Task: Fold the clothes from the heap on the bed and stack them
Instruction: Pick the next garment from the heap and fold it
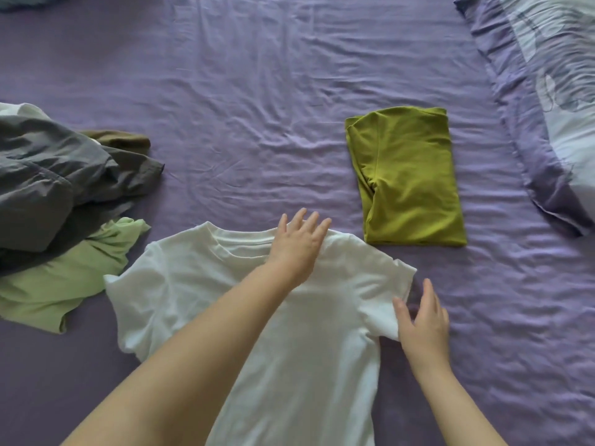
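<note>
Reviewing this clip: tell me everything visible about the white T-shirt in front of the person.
The plain white short-sleeved cotton-looking T-shirt lies spread flat and unfolded on the wrinkled purple bedsheet, ribbed round collar pointing away from the person, hem out of frame below. The left hand rests open across the collar and shoulder; the right hand touches the right sleeve's edge with straight fingers. Its other sleeve lies beside a crumpled light green garment.

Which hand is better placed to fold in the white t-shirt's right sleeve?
The right hand: its fingers already touch that sleeve's edge on the white t-shirt. The left hand lies flat across the collar.
</note>
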The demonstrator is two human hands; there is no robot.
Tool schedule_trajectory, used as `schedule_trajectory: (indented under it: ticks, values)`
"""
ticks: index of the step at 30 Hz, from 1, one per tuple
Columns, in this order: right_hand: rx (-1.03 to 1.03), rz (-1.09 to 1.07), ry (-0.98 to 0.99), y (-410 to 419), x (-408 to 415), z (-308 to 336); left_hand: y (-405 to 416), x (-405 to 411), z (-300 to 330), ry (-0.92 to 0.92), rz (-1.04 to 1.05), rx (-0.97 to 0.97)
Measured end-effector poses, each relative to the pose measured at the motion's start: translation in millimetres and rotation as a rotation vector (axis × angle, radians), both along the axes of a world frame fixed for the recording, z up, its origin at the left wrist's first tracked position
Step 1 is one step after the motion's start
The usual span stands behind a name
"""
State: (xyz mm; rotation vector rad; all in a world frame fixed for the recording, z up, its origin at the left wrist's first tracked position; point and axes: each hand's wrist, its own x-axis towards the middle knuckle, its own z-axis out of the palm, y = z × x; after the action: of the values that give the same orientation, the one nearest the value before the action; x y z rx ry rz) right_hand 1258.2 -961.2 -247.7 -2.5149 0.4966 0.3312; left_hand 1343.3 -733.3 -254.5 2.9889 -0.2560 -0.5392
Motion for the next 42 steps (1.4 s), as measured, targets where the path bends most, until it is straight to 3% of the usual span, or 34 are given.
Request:
schedule_trajectory:
  ticks: [7, 11, 13, 15, 17, 18, 21, 23, 27, 32, 37, 40, 42]
  values:
    - [0.059, -0.122, 0.023, -2, 37, -2, -10, 30, 6, -0.046, 0.353, -0.201]
    - [-0.090, -0.084, -0.067, -3, 42, 5, -13, 31, 6, -0.061, 0.334, -0.090]
    - [-0.215, 0.070, -0.236, 9, 32, 8, -23, 9, 9, -0.193, 0.312, -0.063]
    - [-0.273, 0.411, -0.385, 23, 10, 5, -32, -21, 9, -0.322, 0.252, -0.145]
    - [-0.335, 0.752, -0.315, 27, -11, -4, -34, -57, 3, -0.292, 0.127, -0.153]
    - [-0.388, 0.801, -0.215, 24, -15, -6, -31, -75, 0, -0.221, 0.083, -0.119]
    - [-0.467, 0.645, -0.023, 19, -14, 1, -4, -120, -5, -0.013, 0.058, -0.015]
    - [-0.492, 0.645, -0.043, 36, -10, 8, 18, -139, -1, 0.077, 0.091, 0.017]
    - [-0.383, 0.920, -0.073, 104, -13, 12, 60, -159, 0, 0.224, 0.173, 0.028]
    - [-0.321, 1.224, 0.058, 180, -23, -16, 127, -172, 14, 0.046, 0.387, 0.055]
    - [-0.412, 1.081, 0.097, 215, -9, -18, 207, -170, 35, -0.229, 0.714, -0.108]
    - [-0.368, 1.139, 0.074, 246, -29, -9, 237, -159, 37, -0.034, 0.750, -0.274]
    - [-0.303, 1.195, 0.083, 264, -39, -6, 247, -153, 36, 0.102, 0.639, -0.159]
